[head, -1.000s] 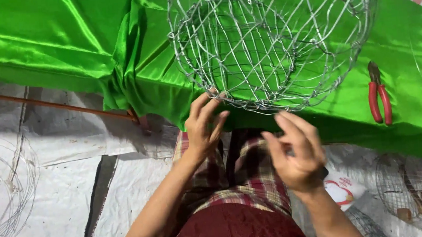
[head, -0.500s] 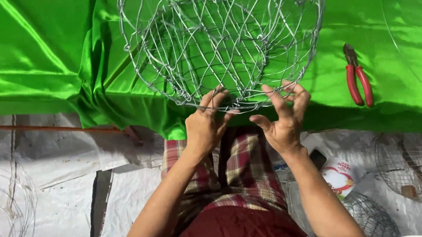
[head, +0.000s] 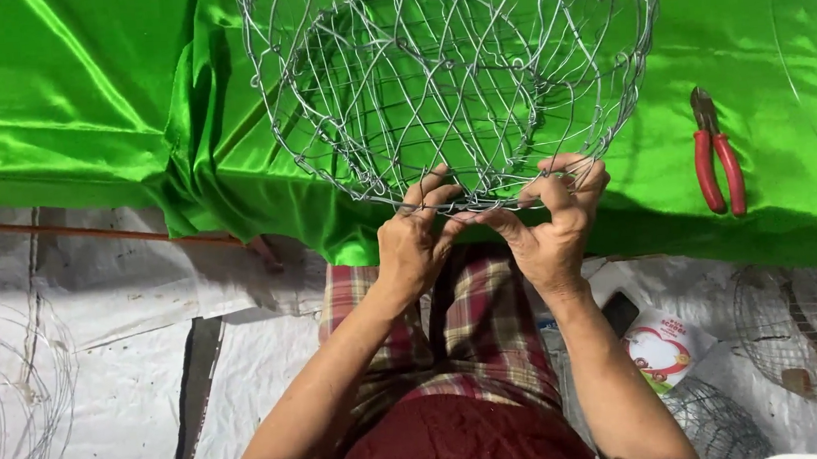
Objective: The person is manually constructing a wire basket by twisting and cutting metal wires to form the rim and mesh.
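Note:
A round basket-shaped frame of silver wire mesh (head: pixel 454 70) stands tilted on shiny green satin cloth (head: pixel 68 101). My left hand (head: pixel 416 243) grips the near rim of the frame with fingers curled around the wire. My right hand (head: pixel 552 223) pinches the same rim just to the right, thumb and fingers closed on it. The two hands almost touch at the rim. Below them are my legs in red plaid cloth (head: pixel 456 342).
Red-handled pliers (head: pixel 716 152) lie on the green cloth to the right. Loose wire hoops (head: pixel 5 407) lie on white sheeting at the left. More wire mesh frames (head: pixel 805 334) and a white packet (head: pixel 666 350) sit at lower right.
My right hand moved up from open air and closed on the frame's rim next to my left hand. The frame shifted in view as my head moved.

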